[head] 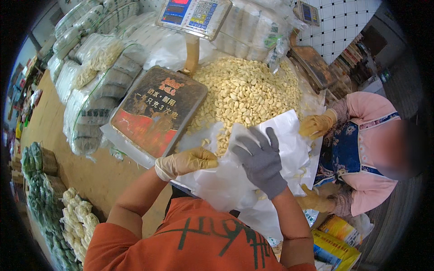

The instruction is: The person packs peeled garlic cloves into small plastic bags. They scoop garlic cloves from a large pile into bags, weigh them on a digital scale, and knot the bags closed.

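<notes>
My left hand (191, 161), in a pale yellow rubber glove, pinches the edge of a translucent plastic bag (217, 181) in front of my body. My right hand (262, 162), in a grey knit glove, lies over the bag's right side with its fingers spread; its thumb is hard to make out. Just beyond both hands rises a big heap of peeled garlic cloves (247, 91), with a thin trail of them reaching down towards the bag. White plastic sheeting (284, 142) lies crumpled under and beside my right hand.
A digital scale with a worn, stained platform (159, 108) stands left of the heap, its keypad display (195, 15) above. Bundled bags (98, 98) pile up at left. At right is a co-worker's gloved hand (317, 125); another scale (312, 66) stands behind. Netted bulbs (78, 220) lie lower left.
</notes>
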Tool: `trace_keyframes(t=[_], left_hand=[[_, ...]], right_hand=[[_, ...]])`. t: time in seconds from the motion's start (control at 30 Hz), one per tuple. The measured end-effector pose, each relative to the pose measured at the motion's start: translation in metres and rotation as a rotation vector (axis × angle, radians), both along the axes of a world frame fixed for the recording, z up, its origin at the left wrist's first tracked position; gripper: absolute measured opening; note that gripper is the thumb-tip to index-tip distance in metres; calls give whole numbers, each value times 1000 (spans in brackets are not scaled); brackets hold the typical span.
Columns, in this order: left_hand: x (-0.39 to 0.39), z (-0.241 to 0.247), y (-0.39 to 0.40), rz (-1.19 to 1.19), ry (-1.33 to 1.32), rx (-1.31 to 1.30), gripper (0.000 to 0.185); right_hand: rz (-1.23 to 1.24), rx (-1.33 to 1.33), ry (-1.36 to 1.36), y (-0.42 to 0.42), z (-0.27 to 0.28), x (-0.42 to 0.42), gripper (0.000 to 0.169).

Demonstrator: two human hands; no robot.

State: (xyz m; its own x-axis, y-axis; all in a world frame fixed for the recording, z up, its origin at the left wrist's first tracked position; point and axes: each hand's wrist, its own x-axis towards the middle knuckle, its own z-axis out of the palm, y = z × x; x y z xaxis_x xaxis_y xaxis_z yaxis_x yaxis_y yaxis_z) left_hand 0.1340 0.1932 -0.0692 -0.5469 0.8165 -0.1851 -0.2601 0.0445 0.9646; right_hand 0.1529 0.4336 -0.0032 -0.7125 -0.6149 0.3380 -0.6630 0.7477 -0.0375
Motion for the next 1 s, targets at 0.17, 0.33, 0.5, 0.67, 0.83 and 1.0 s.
trace_keyframes(t=[0.17, 0.33, 0.5, 0.67, 0.83, 1.0], left_hand=[[-9, -7, -14, 191, 432, -301, 32], [2, 22, 7, 417, 1011, -259, 45], [18, 14, 27, 377, 878, -343, 30], [14, 11, 18, 333, 550, -288, 13], [20, -2, 5, 522, 269, -277, 12], [29, 8, 8, 528, 111, -174, 23]], right_hand=[[-87, -53, -478, -11, -10, -10, 16], [-45, 276, -733, -30, 10, -33, 39], [5, 320, -767, -38, 23, -41, 37], [23, 12, -418, -25, 28, -37, 28], [-285, -661, -259, -38, 46, 15, 18], [-494, -857, -872, -56, -21, 49, 20]])
